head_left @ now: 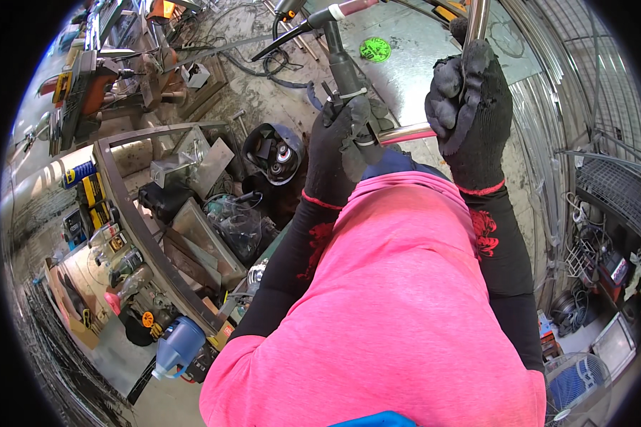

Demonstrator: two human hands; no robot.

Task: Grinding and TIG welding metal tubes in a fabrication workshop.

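Gripping a torch-like tool (340,65) by its grey handle, the left hand (347,135) is closed, with the handle rising from it and leaning slightly left. The head lies crosswise on top: its pink nozzle (355,7) points up and right, its black tail (283,45) down and left. Level with the person's waist, the right hand (470,114) is wrapped round a shiny metal tube (479,18) that runs nearly straight away from the body, so the nozzle sits left of the tube and well apart from it. A shorter bar (409,133) bridges the gap between the gloves, roughly square to the tube; whether the two join is hidden behind the right glove.
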